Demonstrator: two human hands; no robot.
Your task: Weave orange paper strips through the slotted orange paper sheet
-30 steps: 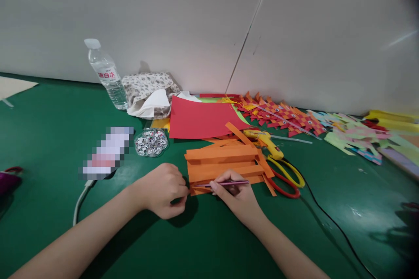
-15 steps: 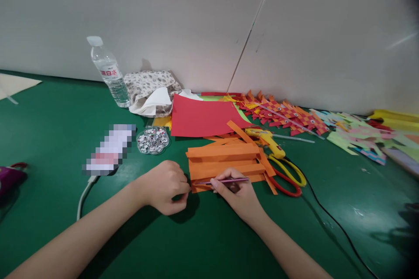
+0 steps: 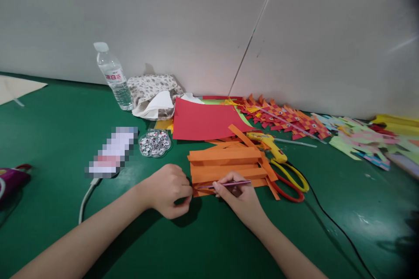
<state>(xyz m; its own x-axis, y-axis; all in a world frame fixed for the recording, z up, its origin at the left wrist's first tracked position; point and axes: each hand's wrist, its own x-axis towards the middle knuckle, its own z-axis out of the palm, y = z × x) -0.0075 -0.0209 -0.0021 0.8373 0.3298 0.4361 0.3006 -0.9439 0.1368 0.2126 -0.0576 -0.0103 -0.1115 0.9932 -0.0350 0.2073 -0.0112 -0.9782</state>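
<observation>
My left hand [image 3: 172, 192] is closed, its knuckles up, against the left edge of the orange paper [image 3: 225, 155]. Its fingertips are hidden, so what they pinch I cannot make out. Between the thumb and fingers of my right hand [image 3: 237, 192] is a slim purple pen-like tool [image 3: 242, 182], lying low over the front of the orange paper with its thin end pointing toward my left hand. The orange paper is folded or layered in flat bands. Loose orange strips [image 3: 270, 172] lie at its right side and behind it.
Behind the orange paper lies a red sheet [image 3: 209, 120]. A yellow glue gun [image 3: 276, 150] and scissors [image 3: 291, 196] are at right, woven paper fish [image 3: 288, 117] beyond. A clear case of googly eyes [image 3: 155, 144], a phone [image 3: 113, 152] and a water bottle [image 3: 114, 78] stand left.
The whole view has shifted slightly, so everything appears a little lower and to the right. Both hands keep nearly the same pose at the orange paper.
</observation>
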